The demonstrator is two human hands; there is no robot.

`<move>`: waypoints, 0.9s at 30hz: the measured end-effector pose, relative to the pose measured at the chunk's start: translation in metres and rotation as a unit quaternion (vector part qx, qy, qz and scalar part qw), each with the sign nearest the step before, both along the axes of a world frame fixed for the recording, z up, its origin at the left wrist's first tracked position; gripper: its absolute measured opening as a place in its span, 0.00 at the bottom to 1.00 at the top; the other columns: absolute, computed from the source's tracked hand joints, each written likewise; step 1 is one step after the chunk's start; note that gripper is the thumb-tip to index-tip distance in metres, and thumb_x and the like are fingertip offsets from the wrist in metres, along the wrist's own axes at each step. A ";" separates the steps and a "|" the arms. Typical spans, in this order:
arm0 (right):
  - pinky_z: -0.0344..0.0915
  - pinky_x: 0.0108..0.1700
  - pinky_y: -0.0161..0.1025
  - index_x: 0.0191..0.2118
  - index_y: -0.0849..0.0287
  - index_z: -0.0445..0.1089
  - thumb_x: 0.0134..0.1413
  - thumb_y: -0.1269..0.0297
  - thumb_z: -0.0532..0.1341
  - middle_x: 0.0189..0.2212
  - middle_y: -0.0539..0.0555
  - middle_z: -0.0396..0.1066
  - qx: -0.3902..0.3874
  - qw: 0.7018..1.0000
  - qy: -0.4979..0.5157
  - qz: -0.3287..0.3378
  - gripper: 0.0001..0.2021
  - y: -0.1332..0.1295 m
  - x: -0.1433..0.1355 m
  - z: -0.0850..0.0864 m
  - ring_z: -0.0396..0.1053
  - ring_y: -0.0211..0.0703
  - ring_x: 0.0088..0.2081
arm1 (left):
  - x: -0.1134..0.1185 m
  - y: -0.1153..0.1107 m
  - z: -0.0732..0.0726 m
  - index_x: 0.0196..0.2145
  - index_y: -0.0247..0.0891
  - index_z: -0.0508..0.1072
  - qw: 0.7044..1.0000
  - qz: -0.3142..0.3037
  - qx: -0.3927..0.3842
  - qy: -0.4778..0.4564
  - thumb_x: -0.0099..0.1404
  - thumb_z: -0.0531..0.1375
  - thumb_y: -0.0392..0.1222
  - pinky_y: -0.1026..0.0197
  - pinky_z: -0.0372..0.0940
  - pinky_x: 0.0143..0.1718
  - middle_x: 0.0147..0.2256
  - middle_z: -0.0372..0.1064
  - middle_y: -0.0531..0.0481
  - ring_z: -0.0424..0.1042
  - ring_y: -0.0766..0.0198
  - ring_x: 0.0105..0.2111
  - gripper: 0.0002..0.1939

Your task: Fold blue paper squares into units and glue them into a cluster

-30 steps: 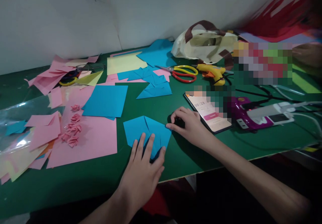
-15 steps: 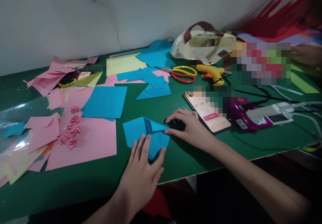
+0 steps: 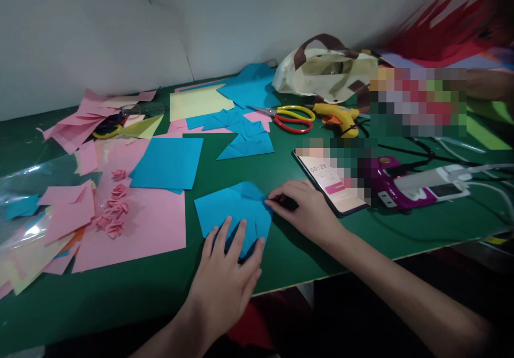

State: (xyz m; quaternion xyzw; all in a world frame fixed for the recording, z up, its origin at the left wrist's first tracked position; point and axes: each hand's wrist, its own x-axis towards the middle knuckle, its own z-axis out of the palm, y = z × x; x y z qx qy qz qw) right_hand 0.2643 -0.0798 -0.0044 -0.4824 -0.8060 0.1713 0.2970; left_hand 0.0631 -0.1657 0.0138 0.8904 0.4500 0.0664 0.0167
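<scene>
A partly folded sheet of blue paper (image 3: 231, 202) lies on the green table in front of me, with crease lines showing on its right part. My left hand (image 3: 231, 264) rests on its lower part, fingers spread and pressing it flat. At the right corner of the sheet, my right hand (image 3: 307, 208) pinches the paper's edge between thumb and index finger. Just behind the right hand is a phone (image 3: 335, 184) showing a timer, partly pixelated. A stack of blue squares (image 3: 168, 162) sits to the upper left of the folded sheet.
Pink paper roses (image 3: 116, 208) lie on a pink sheet (image 3: 152, 229) at left. Scissors (image 3: 293, 118), a yellow glue gun (image 3: 339, 118) and a cloth bag (image 3: 325, 74) are at the back. A purple power strip (image 3: 395, 186) with cables is at right. Another person's hand (image 3: 488, 84) shows far right.
The raised flap in the middle of the blue paper has been opened out, leaving the top flatter. My right hand has moved slightly with the paper's corner. My left hand stays nearly in place.
</scene>
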 end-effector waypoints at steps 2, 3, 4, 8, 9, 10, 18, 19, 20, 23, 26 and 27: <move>0.59 0.39 0.41 0.32 0.57 0.69 0.58 0.66 0.57 0.30 0.51 0.74 0.042 0.999 -0.015 0.024 0.05 -0.003 -0.001 -0.002 0.68 0.40 0.32 | 0.000 0.000 0.001 0.54 0.46 0.65 1.000 0.000 -0.005 0.003 0.68 0.48 0.46 0.40 0.61 0.47 0.56 0.60 0.40 0.56 0.40 0.56 0.19; 0.59 0.40 0.42 0.33 0.57 0.70 0.59 0.67 0.56 0.30 0.52 0.74 0.060 0.997 -0.027 0.034 0.06 -0.004 -0.001 -0.003 0.68 0.40 0.33 | 0.000 0.000 0.001 0.54 0.46 0.65 1.000 -0.001 -0.007 0.003 0.68 0.48 0.46 0.40 0.61 0.47 0.56 0.61 0.41 0.57 0.41 0.56 0.19; 0.59 0.40 0.42 0.35 0.57 0.70 0.60 0.67 0.54 0.31 0.52 0.74 0.075 0.995 -0.041 0.042 0.08 -0.005 -0.001 -0.004 0.67 0.41 0.33 | -0.001 0.000 0.001 0.54 0.46 0.66 1.000 -0.002 -0.009 0.002 0.68 0.49 0.46 0.40 0.60 0.47 0.56 0.61 0.41 0.57 0.41 0.55 0.19; 0.60 0.39 0.44 0.43 0.58 0.71 0.63 0.68 0.50 0.33 0.56 0.73 0.112 0.984 -0.103 0.091 0.13 -0.007 0.001 -0.003 0.66 0.43 0.35 | -0.003 0.003 0.001 0.54 0.45 0.66 0.999 -0.011 -0.024 -0.029 0.67 0.50 0.46 0.38 0.57 0.51 0.55 0.62 0.42 0.57 0.44 0.55 0.19; 0.60 0.39 0.44 0.44 0.58 0.71 0.63 0.68 0.49 0.34 0.57 0.73 0.120 0.981 -0.112 0.104 0.14 -0.007 0.002 -0.002 0.65 0.43 0.36 | -0.003 0.004 0.002 0.53 0.45 0.67 0.999 -0.011 -0.031 -0.043 0.67 0.50 0.47 0.39 0.57 0.51 0.55 0.62 0.42 0.57 0.44 0.55 0.18; 0.61 0.39 0.44 0.45 0.58 0.71 0.63 0.68 0.48 0.35 0.57 0.72 0.127 0.978 -0.119 0.118 0.14 -0.007 0.002 -0.002 0.65 0.44 0.37 | -0.004 0.005 0.002 0.53 0.46 0.67 0.998 -0.007 -0.041 -0.057 0.67 0.50 0.47 0.39 0.57 0.52 0.55 0.61 0.42 0.57 0.45 0.55 0.18; 0.67 0.44 0.44 0.48 0.61 0.69 0.64 0.69 0.45 0.41 0.60 0.70 0.131 0.963 -0.117 0.202 0.17 -0.006 0.001 0.002 0.65 0.44 0.41 | -0.006 0.012 0.000 0.52 0.43 0.67 0.993 0.024 -0.067 -0.091 0.67 0.50 0.44 0.41 0.58 0.52 0.55 0.58 0.39 0.58 0.49 0.55 0.17; 0.67 0.44 0.44 0.49 0.61 0.68 0.64 0.69 0.45 0.42 0.61 0.70 0.119 0.964 -0.115 0.208 0.17 -0.006 0.001 0.002 0.65 0.44 0.42 | -0.006 0.012 -0.002 0.52 0.42 0.67 0.995 0.020 -0.060 -0.083 0.68 0.50 0.44 0.42 0.58 0.52 0.56 0.56 0.39 0.57 0.49 0.55 0.17; 0.67 0.45 0.45 0.50 0.61 0.68 0.64 0.69 0.45 0.43 0.61 0.70 0.106 0.964 -0.112 0.215 0.17 -0.006 0.001 0.003 0.65 0.45 0.43 | -0.005 0.012 -0.003 0.53 0.42 0.66 0.995 0.015 -0.055 -0.076 0.68 0.50 0.44 0.42 0.57 0.53 0.58 0.55 0.40 0.56 0.49 0.56 0.17; 0.67 0.46 0.44 0.52 0.60 0.66 0.63 0.70 0.46 0.45 0.60 0.69 0.062 0.967 -0.090 0.231 0.17 -0.004 0.003 0.005 0.65 0.44 0.45 | -0.005 0.012 -0.005 0.52 0.42 0.66 0.997 0.011 -0.043 -0.063 0.68 0.49 0.46 0.43 0.58 0.53 0.59 0.53 0.40 0.56 0.49 0.57 0.18; 0.68 0.47 0.43 0.52 0.56 0.66 0.63 0.70 0.47 0.46 0.57 0.69 0.008 0.971 -0.044 0.235 0.16 0.000 0.007 0.005 0.66 0.42 0.46 | -0.005 0.011 -0.004 0.52 0.42 0.67 0.998 0.009 -0.036 -0.056 0.68 0.50 0.46 0.43 0.60 0.52 0.59 0.55 0.38 0.57 0.48 0.56 0.18; 0.67 0.47 0.43 0.51 0.54 0.67 0.63 0.70 0.48 0.46 0.57 0.69 -0.009 0.973 -0.027 0.229 0.16 0.002 0.009 0.004 0.66 0.42 0.46 | -0.005 0.011 -0.003 0.53 0.42 0.67 0.998 0.007 -0.035 -0.054 0.67 0.50 0.45 0.43 0.60 0.51 0.59 0.55 0.38 0.57 0.48 0.56 0.18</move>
